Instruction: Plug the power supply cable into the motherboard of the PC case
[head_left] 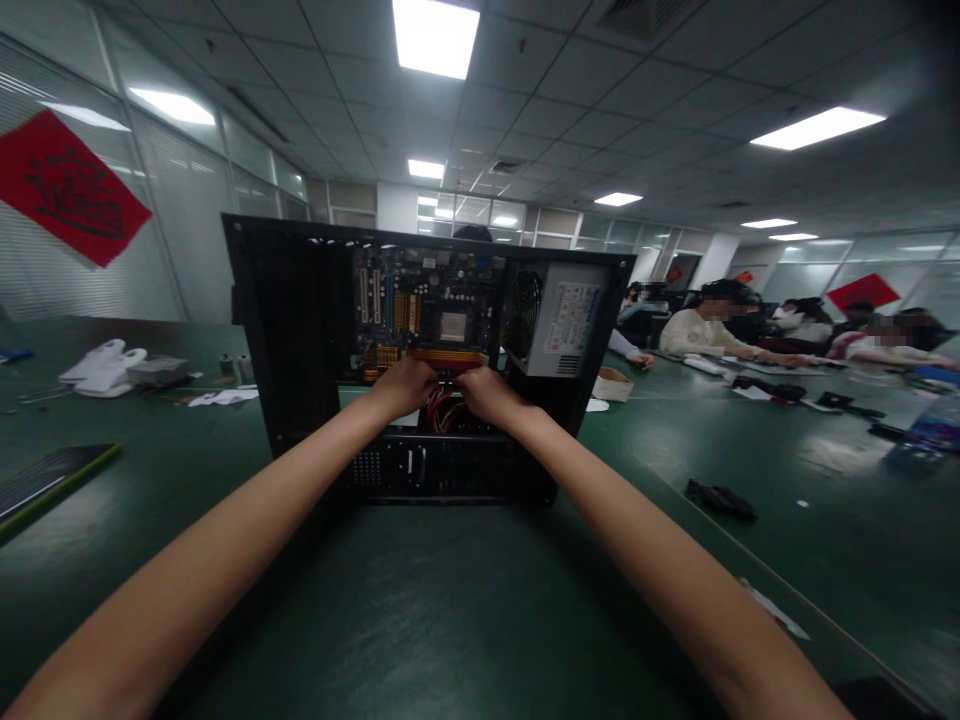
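An open black computer case (pixel 294 320) stands in front of me. Inside it is a motherboard (pixel 431 282) with a bare square processor (pixel 452 326). My left hand (pixel 405 386) and my right hand (pixel 491 392) reach in at the board's lower edge, just below the orange-yellow memory slots (pixel 450 357). The fingers of each hand are bent closed, and whatever they pinch is hidden or too small to name. Between and below the hands hang red and black cables (pixel 444 410). A power supply (pixel 574 315) with a white label fills the case's upper right.
Left on the green table (pixel 450 610) are white cloth-like items (pixel 109 368), a grey block (pixel 157 372) and a green-edged dark panel (pixel 56 485). Rightward lie a small box (pixel 613 384) and a black pouch-like item (pixel 720 499). Several people sit farther right.
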